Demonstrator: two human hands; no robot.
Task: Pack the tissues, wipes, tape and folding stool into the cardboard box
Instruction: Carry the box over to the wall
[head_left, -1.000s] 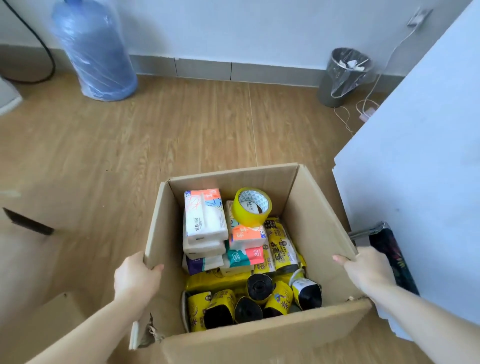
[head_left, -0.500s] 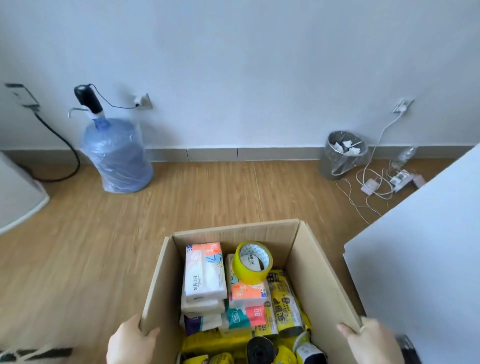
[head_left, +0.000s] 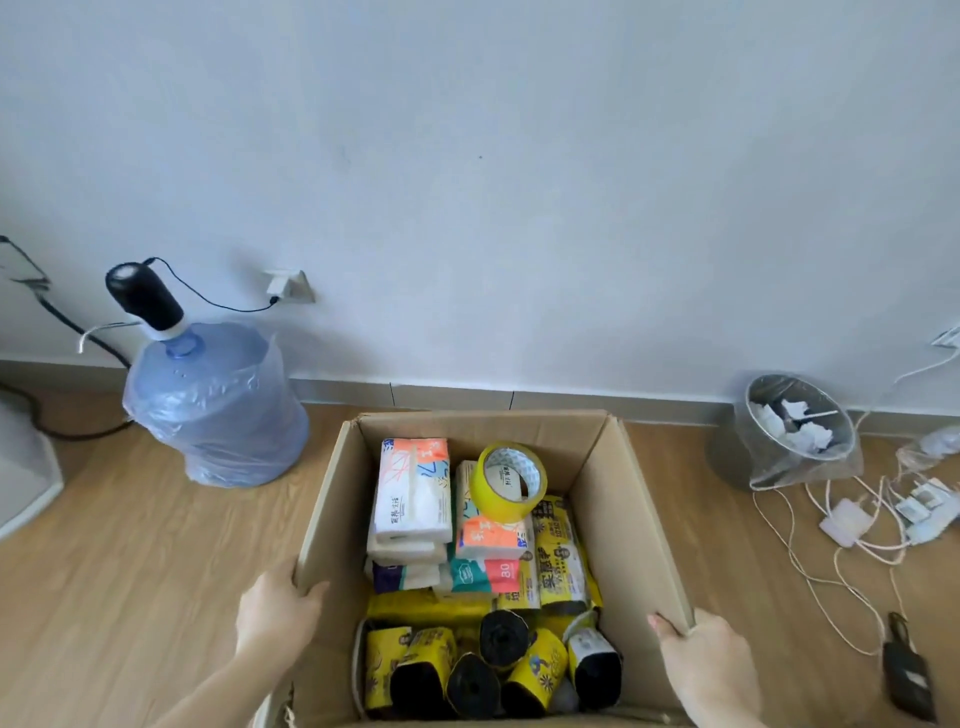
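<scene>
You've carried the box (head_left: 631, 525) toward the wall; left hand (head_left: 278, 608) and right hand (head_left: 709, 670) clamp its rims; no stool inside.

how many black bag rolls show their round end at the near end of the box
4: one roll upper middle, one below it, one at left, one at right. More may lie hidden beneath.
</scene>
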